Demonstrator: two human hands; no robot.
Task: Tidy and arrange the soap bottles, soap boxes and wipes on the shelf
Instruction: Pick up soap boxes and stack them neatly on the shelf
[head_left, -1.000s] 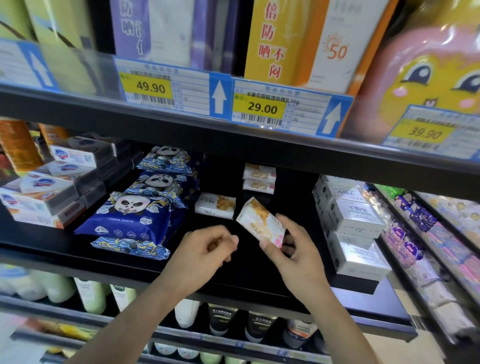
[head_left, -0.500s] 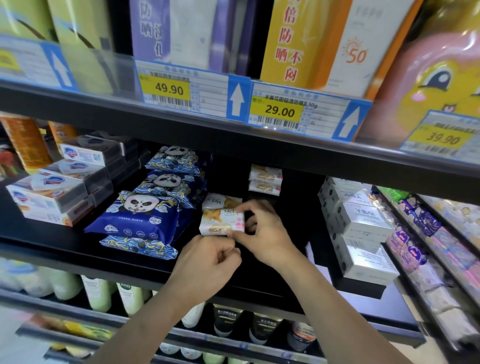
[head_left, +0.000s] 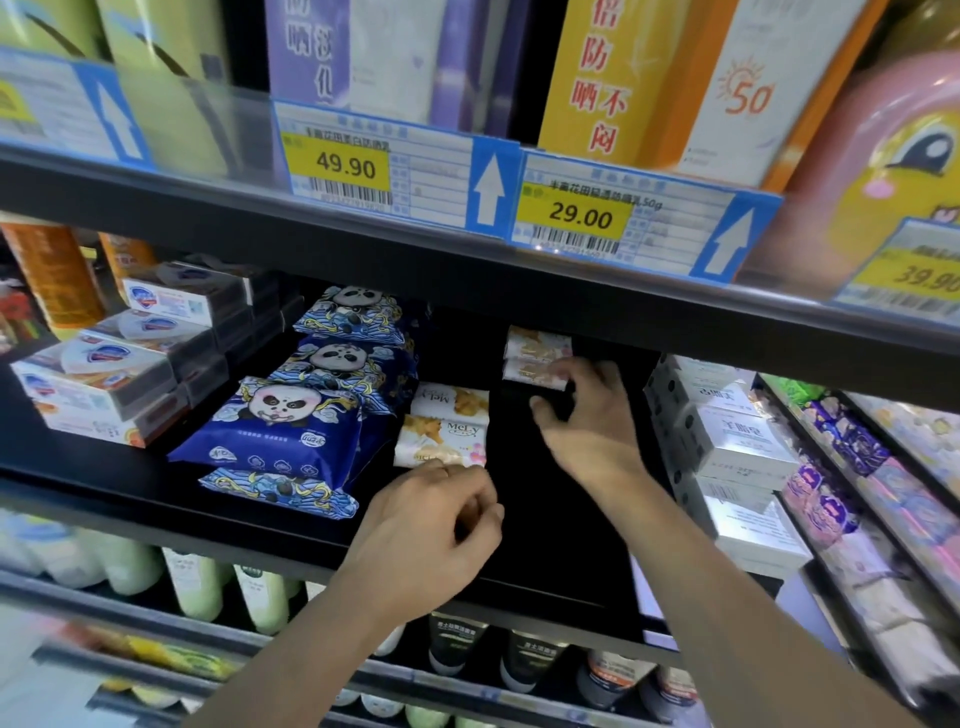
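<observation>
Just beyond the left hand (head_left: 431, 530), fingers loosely curled and holding nothing, lies the front soap box (head_left: 444, 441). Right hand (head_left: 587, 415) fingertips touch the rear soap boxes (head_left: 535, 358), grip unclear; bare black shelf (head_left: 524, 519) between.

Black shelf (head_left: 545, 545), stacked soap boxes (head_left: 104, 379) at left, panda wipes packs (head_left: 291, 426) beside, MeLy soap packs (head_left: 444, 434) centred, white boxes (head_left: 727, 431) at right.
</observation>
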